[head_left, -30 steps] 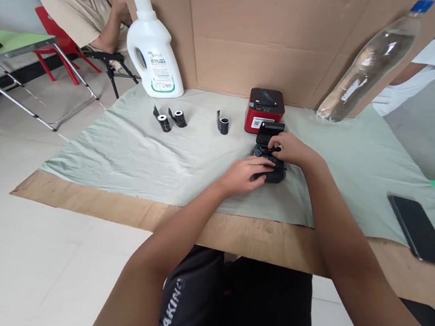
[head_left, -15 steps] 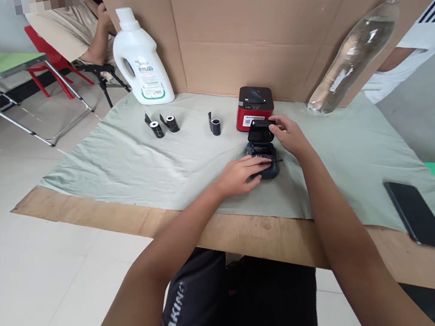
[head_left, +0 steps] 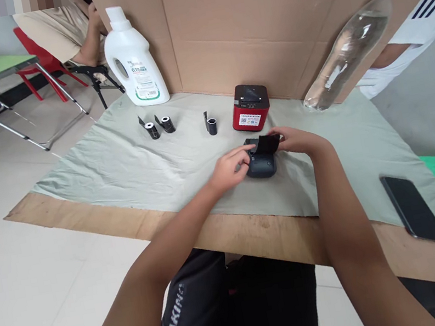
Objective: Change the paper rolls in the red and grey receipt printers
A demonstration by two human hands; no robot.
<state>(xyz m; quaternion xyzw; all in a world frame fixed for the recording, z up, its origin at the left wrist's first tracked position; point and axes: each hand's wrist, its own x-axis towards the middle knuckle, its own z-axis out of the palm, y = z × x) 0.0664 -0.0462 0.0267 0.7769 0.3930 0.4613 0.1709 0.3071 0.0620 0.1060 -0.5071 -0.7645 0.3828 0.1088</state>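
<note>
A small dark label printer (head_left: 262, 166) sits on the cloth, its lid down. From its far side rises a black label strip (head_left: 268, 144), bent upward and glossy. My right hand (head_left: 291, 139) pinches the strip's right end, the fingertips partly hidden behind it. My left hand (head_left: 230, 169) is at the printer's left side, index finger stretched toward the strip and the other fingers curled. It appears to touch the printer's top. Behind stands a red and black printer (head_left: 250, 107). To the left are several black label rolls, one roll (head_left: 212, 126) standing nearest.
A white detergent bottle (head_left: 134, 60) stands at the back left by the cardboard panel (head_left: 236, 26). A clear water bottle (head_left: 352, 48) leans at the right. A phone (head_left: 414, 209) lies near the front right edge. People sit beyond the cardboard on both sides.
The printer's raised lid has come down. My left hand has drawn back a little to the left, and my right hand has moved from the lid to the black strip.
</note>
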